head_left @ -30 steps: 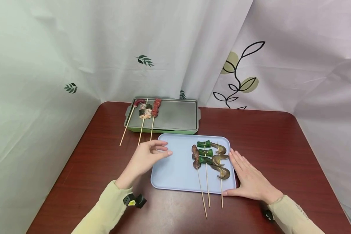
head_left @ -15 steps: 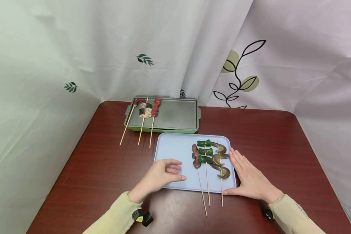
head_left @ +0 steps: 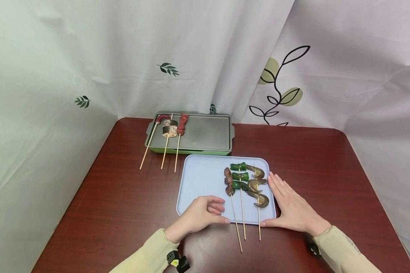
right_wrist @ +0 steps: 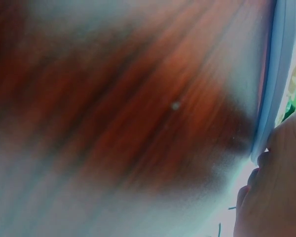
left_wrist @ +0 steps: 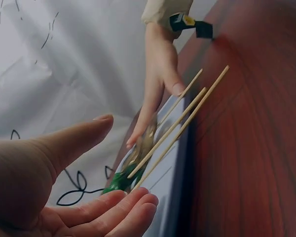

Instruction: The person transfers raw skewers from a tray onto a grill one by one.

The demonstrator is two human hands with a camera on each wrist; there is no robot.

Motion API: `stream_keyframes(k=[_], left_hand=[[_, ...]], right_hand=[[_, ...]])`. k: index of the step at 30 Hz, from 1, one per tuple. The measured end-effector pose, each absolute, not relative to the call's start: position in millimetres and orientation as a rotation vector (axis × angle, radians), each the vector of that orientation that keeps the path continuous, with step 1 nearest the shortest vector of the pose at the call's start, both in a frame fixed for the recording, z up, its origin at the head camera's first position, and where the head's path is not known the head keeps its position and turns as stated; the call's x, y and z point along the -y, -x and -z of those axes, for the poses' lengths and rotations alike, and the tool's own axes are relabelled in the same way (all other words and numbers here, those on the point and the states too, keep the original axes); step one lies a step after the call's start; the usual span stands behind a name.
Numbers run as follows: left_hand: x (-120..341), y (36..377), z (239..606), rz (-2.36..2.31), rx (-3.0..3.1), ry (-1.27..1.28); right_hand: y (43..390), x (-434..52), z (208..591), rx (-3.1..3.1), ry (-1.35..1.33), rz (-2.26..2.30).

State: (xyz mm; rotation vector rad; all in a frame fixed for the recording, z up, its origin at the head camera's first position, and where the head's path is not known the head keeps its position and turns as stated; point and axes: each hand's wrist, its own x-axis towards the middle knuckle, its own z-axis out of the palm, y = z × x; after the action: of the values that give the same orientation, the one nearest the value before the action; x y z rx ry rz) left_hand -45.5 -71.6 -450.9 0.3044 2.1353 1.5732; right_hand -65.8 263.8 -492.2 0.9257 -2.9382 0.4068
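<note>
A pale blue tray (head_left: 201,174) holds three skewers on its right half. One carries brown lumps (head_left: 228,182), one carries green pepper pieces (head_left: 240,185), and one carries curved grey-brown, shrimp-like pieces (head_left: 261,201). Their sticks extend over the tray's front edge. My left hand (head_left: 201,216) is over that edge, thumb tip close to the brown skewer's stick. In the left wrist view, the left hand (left_wrist: 54,182) has a gap between thumb and fingers with nothing held. My right hand (head_left: 292,206) rests with straight fingers along the tray's right edge, thumb at the front right corner.
Behind the tray stands a grey grill plate (head_left: 205,132) on a green base. Three skewers lie on its left side: a dark red curved piece (head_left: 162,118), black-and-white slices (head_left: 170,129) and red meat (head_left: 182,124). White curtains (head_left: 198,57) enclose the brown table (head_left: 123,182).
My left hand has moved right and toward me, from the tray's left side to its front edge near the sticks. The right hand has stayed in place.
</note>
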Motion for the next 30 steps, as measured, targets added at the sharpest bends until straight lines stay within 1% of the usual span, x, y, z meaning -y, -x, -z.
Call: stream_keyframes(k=[12, 30], left_hand=[[51.6, 48.9, 458.7, -1.495, -2.145, -0.25], [44.4, 55.3, 459.8, -1.459, -2.131, -0.232]], right_hand=[[66.2, -264.5, 494.1, 2.909, -0.934, -0.394], [65.9, -263.9, 495.5, 2.903, -0.938, -0.395]])
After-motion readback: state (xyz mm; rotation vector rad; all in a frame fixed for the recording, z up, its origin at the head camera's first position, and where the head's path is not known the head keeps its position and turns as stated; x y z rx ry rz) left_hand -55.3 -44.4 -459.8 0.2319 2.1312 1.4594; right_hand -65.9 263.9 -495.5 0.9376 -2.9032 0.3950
